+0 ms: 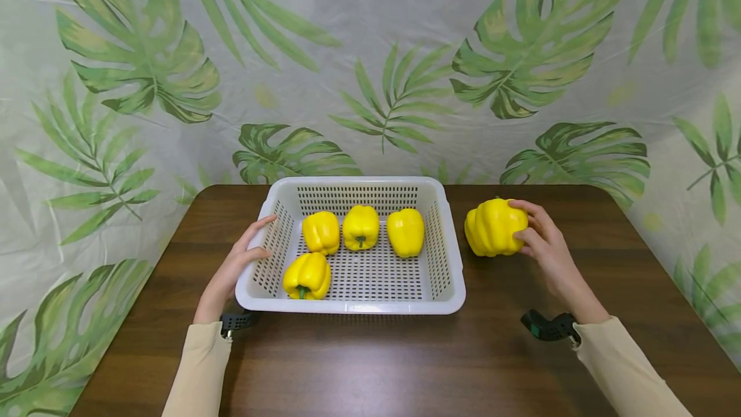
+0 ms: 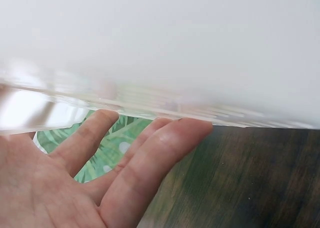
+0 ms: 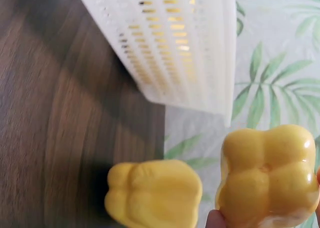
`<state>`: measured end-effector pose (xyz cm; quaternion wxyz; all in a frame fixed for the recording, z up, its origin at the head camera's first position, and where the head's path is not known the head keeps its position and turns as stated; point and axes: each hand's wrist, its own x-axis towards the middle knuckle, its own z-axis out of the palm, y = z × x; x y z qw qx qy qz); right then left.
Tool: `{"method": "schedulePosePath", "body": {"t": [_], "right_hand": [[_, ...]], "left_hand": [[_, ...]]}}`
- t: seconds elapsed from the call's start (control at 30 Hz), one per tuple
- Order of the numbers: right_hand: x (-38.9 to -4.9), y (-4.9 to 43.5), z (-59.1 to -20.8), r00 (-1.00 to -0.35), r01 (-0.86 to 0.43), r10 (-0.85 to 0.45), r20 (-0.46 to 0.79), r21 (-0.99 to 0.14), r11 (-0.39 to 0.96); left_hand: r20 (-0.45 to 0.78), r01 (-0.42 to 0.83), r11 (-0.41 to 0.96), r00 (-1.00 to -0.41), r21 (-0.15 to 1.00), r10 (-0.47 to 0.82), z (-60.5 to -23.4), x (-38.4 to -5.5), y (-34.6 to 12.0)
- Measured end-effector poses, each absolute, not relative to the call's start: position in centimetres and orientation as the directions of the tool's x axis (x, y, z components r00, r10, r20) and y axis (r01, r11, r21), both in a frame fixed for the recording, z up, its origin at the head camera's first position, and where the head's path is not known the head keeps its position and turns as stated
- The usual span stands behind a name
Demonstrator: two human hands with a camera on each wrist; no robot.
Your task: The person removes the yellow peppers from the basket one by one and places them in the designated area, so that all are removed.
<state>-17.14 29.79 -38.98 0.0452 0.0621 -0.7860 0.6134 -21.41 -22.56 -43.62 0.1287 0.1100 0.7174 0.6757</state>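
A white perforated plastic basket stands on the table with several yellow bell peppers inside, among them one pepper at its front left. My left hand grips the basket's left rim; in the left wrist view, fingers lie against the outer wall. To the right of the basket, my right hand holds a yellow bell pepper between thumb and fingers. In the right wrist view the held pepper shows its lobed end. Another yellow pepper lies on the table beside it, mostly hidden in the head view.
The dark wood-grain table carries everything. A leaf-printed cloth hangs behind and around it. Black wrist straps sit at both sleeve cuffs. Inside the basket, the other peppers line the back.
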Motion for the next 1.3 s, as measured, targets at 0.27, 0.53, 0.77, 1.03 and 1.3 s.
{"method": "schedulePosePath", "body": {"t": [0.27,0.53,0.77,1.03,1.3], "right_hand": [[-17.5,31.1,-39.7,-0.987,-0.149,0.025,0.158,-0.965,0.217],[-17.8,32.6,-40.3,-0.979,-0.134,0.105,0.173,-0.943,0.305],[-18.2,33.9,-40.9,-0.973,-0.129,0.15,0.176,-0.95,0.283],[-18.4,35.4,-42.1,-0.973,-0.097,0.164,0.16,-0.935,0.341],[-18.4,36.1,-43.7,-0.98,-0.093,0.134,0.149,-0.929,0.357]], "left_hand": [[-0.04,-0.021,0.059,-0.942,0.998,0.332,-43.6,-21.4,-22.5],[-0.044,-0.023,0.065,-0.943,0.998,0.33,-43.5,-21.4,-22.5],[-0.049,-0.028,0.069,-0.943,0.997,0.328,-43.5,-21.4,-22.5],[-0.051,-0.027,0.08,-0.945,0.996,0.322,-43.5,-21.3,-22.4],[-0.042,-0.019,0.07,-0.943,0.997,0.329,-43.6,-21.3,-22.5]]}}
